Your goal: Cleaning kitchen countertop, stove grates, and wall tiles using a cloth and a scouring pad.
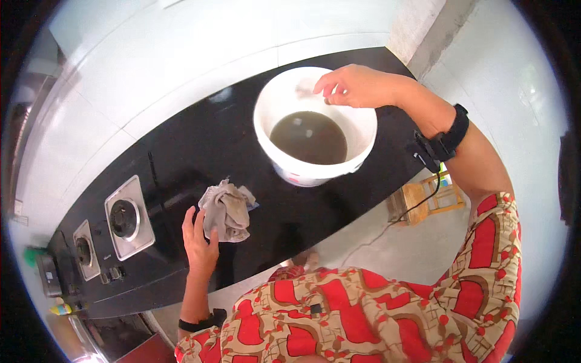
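Note:
A white plastic bucket point(268, 129) holding murky grey-brown water point(311, 138) stands on a glossy black countertop point(290, 213). My right hand point(356, 86) is over the bucket's far right rim, its fingers bent above the inside; whether something small is between thumb and fingertips cannot be told. A crumpled, greyish-beige cloth point(227, 211) lies on the counter to the left of the bucket. At the cloth's left side is my left hand point(202, 240), fingers spread, the thumb close to or touching the fabric without gripping it.
A gas cooktop with two burners point(125, 219) is set in the counter at the left. A yellow bottle point(61, 308) is at the far left end. White tiled wall point(218, 50) runs behind. Below the counter's right side, a small wooden chair point(415, 204) stands on the floor.

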`<state>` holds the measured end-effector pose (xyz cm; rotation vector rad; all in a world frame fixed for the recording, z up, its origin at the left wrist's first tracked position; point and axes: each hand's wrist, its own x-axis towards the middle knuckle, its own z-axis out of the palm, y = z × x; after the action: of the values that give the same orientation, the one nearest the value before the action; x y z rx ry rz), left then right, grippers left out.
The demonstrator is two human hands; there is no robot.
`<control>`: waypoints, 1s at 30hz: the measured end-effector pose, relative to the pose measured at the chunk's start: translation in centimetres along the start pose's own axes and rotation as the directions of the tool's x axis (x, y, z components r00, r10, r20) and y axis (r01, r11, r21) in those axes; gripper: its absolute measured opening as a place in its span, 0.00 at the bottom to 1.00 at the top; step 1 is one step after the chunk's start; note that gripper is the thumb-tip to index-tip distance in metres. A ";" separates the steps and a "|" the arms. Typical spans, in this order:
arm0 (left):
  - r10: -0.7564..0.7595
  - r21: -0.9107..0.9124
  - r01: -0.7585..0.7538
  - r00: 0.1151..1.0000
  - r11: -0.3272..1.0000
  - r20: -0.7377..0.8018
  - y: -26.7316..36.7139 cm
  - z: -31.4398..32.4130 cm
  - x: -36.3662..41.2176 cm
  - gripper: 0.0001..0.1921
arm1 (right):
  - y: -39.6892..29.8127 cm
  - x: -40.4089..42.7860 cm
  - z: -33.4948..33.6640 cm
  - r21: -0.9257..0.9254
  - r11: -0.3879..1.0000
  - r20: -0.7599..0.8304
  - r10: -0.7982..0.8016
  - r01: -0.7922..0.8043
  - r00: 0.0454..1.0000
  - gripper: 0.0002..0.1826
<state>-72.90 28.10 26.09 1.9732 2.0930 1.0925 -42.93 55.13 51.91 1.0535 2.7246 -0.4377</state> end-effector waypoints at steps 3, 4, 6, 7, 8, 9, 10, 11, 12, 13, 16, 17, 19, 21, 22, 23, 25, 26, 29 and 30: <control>-0.054 0.017 0.055 0.997 0.998 -0.053 -0.4 1.4 -1.4 0.24 | -0.9 1.9 0.2 -0.050 0.989 0.237 0.149 -0.141 0.960 0.21; -0.051 0.018 0.052 0.997 0.998 -0.050 -0.5 1.6 -1.6 0.23 | -1.4 2.6 0.3 -0.121 0.974 0.313 0.222 -0.193 0.923 0.23; -0.078 -0.009 0.078 0.997 0.997 -0.026 -0.7 2.3 -2.2 0.23 | -3.0 3.5 0.2 -0.132 0.959 0.401 0.282 -0.250 0.871 0.24; -0.100 -0.032 0.100 0.995 0.994 -0.005 -0.7 2.6 -2.7 0.23 | -3.6 3.8 0.1 -0.146 0.941 0.478 0.336 -0.304 0.811 0.24; -0.103 -0.024 0.103 0.995 0.994 -0.011 -1.0 3.1 -3.5 0.22 | -3.4 4.6 0.7 -0.155 0.940 0.484 0.340 -0.303 0.807 0.24; -0.095 -0.040 0.094 0.995 0.995 -0.012 -0.8 3.2 -3.5 0.22 | -2.4 5.2 1.6 -0.218 0.930 0.566 0.368 -0.297 0.738 0.25; -0.099 -0.019 0.100 0.995 0.995 0.008 -0.5 3.0 -3.9 0.22 | -1.7 6.1 2.6 -0.281 0.923 0.643 0.386 -0.265 0.662 0.27; -0.101 -0.003 0.101 0.995 0.995 0.025 -0.3 2.9 -4.0 0.22 | -0.9 6.3 3.4 -0.296 0.918 0.637 0.396 -0.264 0.661 0.27; -0.085 -0.020 0.085 0.996 0.996 0.002 0.4 3.7 -4.9 0.21 | 0.6 5.8 5.1 -0.297 0.900 0.654 0.435 -0.318 0.619 0.28; -0.093 -0.027 0.092 0.996 0.995 -0.014 0.8 3.6 -5.2 0.21 | 0.7 5.4 5.3 -0.293 0.880 0.668 0.468 -0.374 0.578 0.30; -0.052 -0.023 0.051 0.996 0.998 -0.070 2.1 3.5 -5.4 0.22 | 6.6 3.2 8.2 -0.288 0.899 0.625 0.437 -0.330 0.646 0.33; -0.009 -0.029 0.006 0.996 1.000 -0.093 2.3 3.5 -5.2 0.22 | 8.4 2.8 8.5 -0.270 0.949 0.635 0.303 -0.164 0.711 0.33; -0.025 -0.009 0.024 0.992 1.000 -0.126 2.1 3.7 -5.6 0.22 | 1.2 2.0 7.6 -0.381 0.908 0.539 0.370 -0.173 0.756 0.28; -0.020 -0.032 0.017 0.993 0.999 -0.118 2.9 3.2 -4.9 0.23 | 2.8 0.4 9.6 -0.328 0.941 0.292 0.187 -0.085 0.938 0.27; -0.017 -0.024 0.014 0.989 1.000 -0.149 2.6 3.1 -5.5 0.24 | 2.1 0.3 9.6 -0.313 0.948 0.309 0.159 -0.057 0.938 0.26; -0.047 -0.013 0.045 0.984 0.999 -0.170 2.6 3.0 -5.9 0.24 | 0.8 0.0 9.1 -0.313 0.949 0.315 0.136 -0.033 0.939 0.26; -0.059 -0.067 0.049 0.985 0.997 -0.163 1.6 2.0 -6.6 0.25 | -1.2 -0.9 8.4 -0.308 0.951 0.312 0.070 0.031 0.947 0.26; -0.057 -0.088 0.041 0.981 0.995 -0.183 0.9 1.9 -7.0 0.25 | -2.3 -1.3 8.0 -0.317 0.947 0.311 0.045 0.059 0.949 0.26; -0.089 -0.174 0.057 0.979 0.983 -0.185 -0.9 -0.5 -10.3 0.24 | -6.7 -2.7 7.4 -0.348 0.929 0.307 -0.010 0.122 0.952 0.25; -0.072 -0.142 0.046 0.981 0.989 -0.179 -1.3 -1.4 -11.4 0.23 | -7.6 -3.5 8.0 -0.352 0.929 0.305 -0.005 0.118 0.952 0.25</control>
<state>-72.71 17.42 21.78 1.7983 2.0813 1.4156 -45.04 44.88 46.94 0.7348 2.4411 -0.0766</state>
